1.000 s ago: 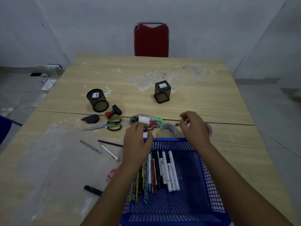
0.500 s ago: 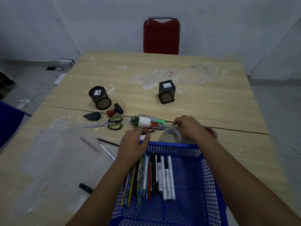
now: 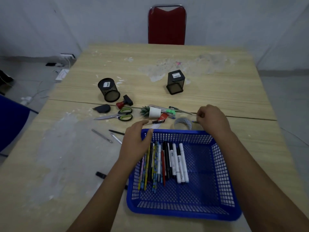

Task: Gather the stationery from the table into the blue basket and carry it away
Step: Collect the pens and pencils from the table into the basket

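The blue basket (image 3: 219,166) stands on the table's near edge with several pens, pencils and white markers (image 3: 181,162) lying in its left half. My left hand (image 3: 136,142) rests over the basket's far left corner with relaxed fingers, holding nothing. My right hand (image 3: 213,119) is curled just beyond the far rim, right of a clear tape roll (image 3: 183,123), and pinches a thin pen (image 3: 194,114). Loose on the table are scissors (image 3: 120,115), a red pen (image 3: 157,121), a red-and-black stamp (image 3: 124,102) and a small toy plant in a white pot (image 3: 151,112).
A round mesh cup (image 3: 109,90) lies on its side and a square mesh cup (image 3: 175,82) stands further back. Thin pens and a metal tool (image 3: 102,135) lie left of the basket, with a small black piece (image 3: 101,174) nearer. A red chair (image 3: 167,25) stands behind the table.
My left hand drew back from the red pen to the basket's far left corner. My right hand stays beside the tape roll, still curled.
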